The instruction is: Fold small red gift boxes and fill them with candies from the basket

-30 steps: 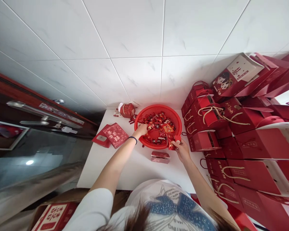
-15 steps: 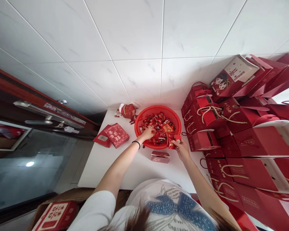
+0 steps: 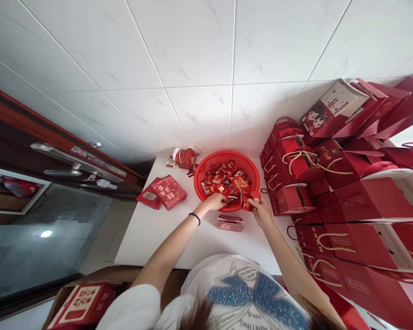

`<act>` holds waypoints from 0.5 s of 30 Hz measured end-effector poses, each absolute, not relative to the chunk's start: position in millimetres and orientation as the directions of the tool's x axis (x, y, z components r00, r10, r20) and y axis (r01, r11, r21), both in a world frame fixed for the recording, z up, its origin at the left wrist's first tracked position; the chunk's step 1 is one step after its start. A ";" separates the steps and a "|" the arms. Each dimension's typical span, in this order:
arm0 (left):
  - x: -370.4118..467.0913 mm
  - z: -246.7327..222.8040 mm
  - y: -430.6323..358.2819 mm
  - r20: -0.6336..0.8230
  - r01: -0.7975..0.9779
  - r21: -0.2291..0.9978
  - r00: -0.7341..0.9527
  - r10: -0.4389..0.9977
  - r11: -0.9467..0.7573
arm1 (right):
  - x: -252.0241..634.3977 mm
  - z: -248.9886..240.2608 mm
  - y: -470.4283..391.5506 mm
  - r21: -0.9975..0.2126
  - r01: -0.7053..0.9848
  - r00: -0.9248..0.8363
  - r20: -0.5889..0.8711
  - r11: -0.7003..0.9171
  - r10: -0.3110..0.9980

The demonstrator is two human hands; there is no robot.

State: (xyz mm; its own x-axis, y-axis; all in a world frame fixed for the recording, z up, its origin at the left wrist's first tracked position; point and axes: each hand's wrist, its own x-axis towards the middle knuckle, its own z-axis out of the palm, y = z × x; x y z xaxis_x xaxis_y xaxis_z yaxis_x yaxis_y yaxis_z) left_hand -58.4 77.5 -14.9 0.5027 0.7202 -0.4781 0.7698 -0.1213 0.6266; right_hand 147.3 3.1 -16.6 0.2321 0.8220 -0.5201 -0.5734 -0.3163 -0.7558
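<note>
Red packets pinched above a crowded basket rim

The right hand (image 3: 262, 213) grips small red packets (image 3: 246, 200) narrowly between thumb and fingers, over the near rim of the red basket (image 3: 226, 153). The left hand (image 3: 217, 201) bends its fingers down inside that same rim; whether they close on anything, I cannot tell. Wrapped sweets (image 3: 229, 172) lie in the basket, beyond both hands.

Just below the left hand, toward the body, a small patterned box (image 3: 230, 225) stands on the white table (image 3: 141, 238). Farther left of that hand lie a flat patterned box (image 3: 170, 191) and a red sleeve (image 3: 149, 197), touching. To the right of the right hand, red gift boxes (image 3: 365, 201) rise in stacks.

The pinched packets look slippery and bunched, so a loosened thumb could drop one onto the table. Weight pressed on the near rim could tip or slide the basket. A low left wrist could knock the small box, and a rightward swing of the right arm could snag a cord handle (image 3: 291, 232).
</note>
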 end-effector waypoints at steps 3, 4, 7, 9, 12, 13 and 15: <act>-49.7 -9.9 72.4 -0.418 0.733 0.672 0.490 0.765 -0.103 | 148.2 -13.0 -0.3 -0.764 -0.570 0.242 -0.510 -0.304 0.826; -46.8 -7.4 70.1 -0.383 0.687 0.724 0.482 0.788 -0.068 | 148.0 -11.4 -2.7 -0.777 -0.557 0.246 -0.493 -0.295 0.835; -36.1 1.9 58.1 -0.297 0.416 0.904 0.449 0.843 0.096 | 145.3 -4.7 -11.4 -0.826 -0.495 0.239 -0.426 -0.268 0.873; -27.3 8.1 47.5 -0.273 0.261 0.952 0.469 0.840 0.163 | 142.2 1.3 -15.8 -0.851 -0.462 0.225 -0.384 -0.249 0.895; -14.0 14.7 34.1 -0.247 0.157 0.968 0.499 0.831 0.194 | 138.8 11.5 -18.5 -0.862 -0.461 0.225 -0.344 -0.211 0.912; -10.3 16.1 31.3 -0.241 0.133 0.971 0.491 0.838 0.201 | 138.8 14.8 -18.6 -0.857 -0.473 0.223 -0.341 -0.204 0.913; -4.9 18.0 27.9 -0.219 0.099 0.976 0.460 0.860 0.196 | 140.7 20.1 -18.9 -0.835 -0.506 0.197 -0.356 -0.217 0.913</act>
State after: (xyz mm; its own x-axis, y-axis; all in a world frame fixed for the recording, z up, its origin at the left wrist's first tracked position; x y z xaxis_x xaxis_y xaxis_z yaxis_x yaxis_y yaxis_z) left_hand -4.9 27.9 18.0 0.4604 0.8602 -0.2194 0.0985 0.1961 0.9756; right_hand 140.7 -18.9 20.1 0.1967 0.9134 -0.3563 -0.5063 -0.2166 -0.8347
